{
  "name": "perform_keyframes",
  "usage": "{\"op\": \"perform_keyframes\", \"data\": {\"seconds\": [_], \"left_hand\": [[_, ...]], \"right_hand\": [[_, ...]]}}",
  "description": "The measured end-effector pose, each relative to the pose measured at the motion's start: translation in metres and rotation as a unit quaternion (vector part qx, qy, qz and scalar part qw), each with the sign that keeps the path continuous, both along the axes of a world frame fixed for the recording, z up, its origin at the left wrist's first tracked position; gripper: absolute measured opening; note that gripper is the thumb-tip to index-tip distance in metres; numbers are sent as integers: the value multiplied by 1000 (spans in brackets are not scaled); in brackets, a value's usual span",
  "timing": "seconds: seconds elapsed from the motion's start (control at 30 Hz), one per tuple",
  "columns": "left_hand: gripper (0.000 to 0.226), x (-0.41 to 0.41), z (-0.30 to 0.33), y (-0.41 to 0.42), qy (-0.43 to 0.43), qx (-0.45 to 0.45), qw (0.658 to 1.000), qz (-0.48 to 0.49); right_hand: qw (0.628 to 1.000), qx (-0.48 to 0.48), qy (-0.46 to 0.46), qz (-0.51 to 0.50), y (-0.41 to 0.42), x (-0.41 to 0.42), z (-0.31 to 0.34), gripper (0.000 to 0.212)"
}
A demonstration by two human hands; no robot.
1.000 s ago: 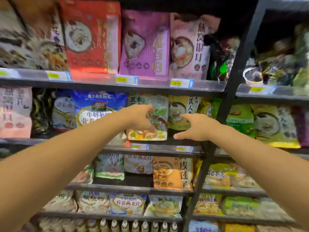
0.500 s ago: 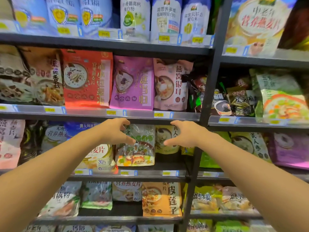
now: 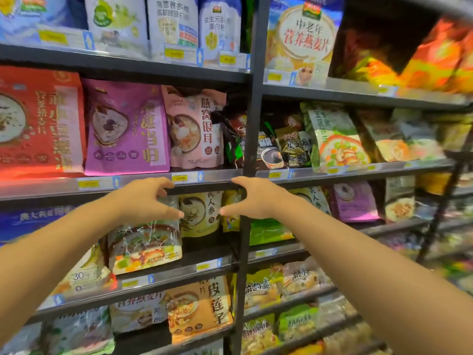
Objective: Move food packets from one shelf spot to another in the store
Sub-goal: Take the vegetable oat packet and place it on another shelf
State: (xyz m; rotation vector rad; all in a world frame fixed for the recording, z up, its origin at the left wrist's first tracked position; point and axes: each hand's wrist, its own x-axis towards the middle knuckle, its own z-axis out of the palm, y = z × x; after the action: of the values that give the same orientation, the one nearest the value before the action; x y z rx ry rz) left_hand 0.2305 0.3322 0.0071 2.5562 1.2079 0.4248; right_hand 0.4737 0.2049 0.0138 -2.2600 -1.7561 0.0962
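Observation:
My left hand (image 3: 147, 201) and my right hand (image 3: 252, 198) reach toward the middle shelf, fingers spread, nothing held. Between them stands a beige food packet (image 3: 201, 213) with a bowl picture, upright at the back of the shelf. A clear packet of mixed vegetables (image 3: 146, 248) stands just below and behind my left hand, which covers its top edge. My right hand hangs in front of the black shelf upright (image 3: 249, 124). A yellow packet (image 3: 230, 201) sits partly hidden beside that upright.
The shelf rail (image 3: 143, 181) with yellow price tags runs just above my hands. On it stand red (image 3: 41, 124), purple (image 3: 125, 129) and pink (image 3: 194, 129) packets. More packets fill the right bay (image 3: 337, 139) and the lower shelves (image 3: 202, 303).
The view has swung up and to the right. Both hands have shifted right, off the clear vegetable packet, and now flank the beige packet. Neither hand has taken hold of anything.

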Motion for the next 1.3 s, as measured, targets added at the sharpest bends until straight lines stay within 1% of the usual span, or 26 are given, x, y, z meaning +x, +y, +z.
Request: {"op": "perform_keyframes", "data": {"seconds": [0.23, 0.37, 0.47, 0.63, 0.8, 0.97, 1.1, 1.2, 1.3], "left_hand": [[89, 82, -5, -8, 0, -16, 994, -104], [87, 131, -11, -23, 6, -8, 991, -134], [88, 169, -15, -34, 9, -12, 989, -147], [88, 234, -13, -46, 1, -35, 988, -148], [87, 312, -10, -59, -14, -56, 990, -131], [85, 381, -9, -73, -29, -50, 990, -126], [83, 420, -7, -75, -44, -53, 991, -118], [84, 444, -4, -67, -50, -33, 992, -110], [86, 471, -1, -55, -29, 7, 995, -94]], "right_hand": [[993, 21, 39, -105, -55, 67, -3, 104], [988, 37, 52, -137, -82, 113, -9, 106], [985, 41, 82, -148, -98, 151, -15, 105], [986, 37, 68, -150, -119, 221, -19, 107], [985, 40, 65, -152, -140, 309, -17, 110], [985, 55, 75, -145, -155, 388, -23, 107], [984, 56, 77, -148, -147, 431, -26, 109], [987, 49, 55, -141, -130, 454, -25, 111], [990, 50, 38, -129, -111, 476, -17, 108]]}}
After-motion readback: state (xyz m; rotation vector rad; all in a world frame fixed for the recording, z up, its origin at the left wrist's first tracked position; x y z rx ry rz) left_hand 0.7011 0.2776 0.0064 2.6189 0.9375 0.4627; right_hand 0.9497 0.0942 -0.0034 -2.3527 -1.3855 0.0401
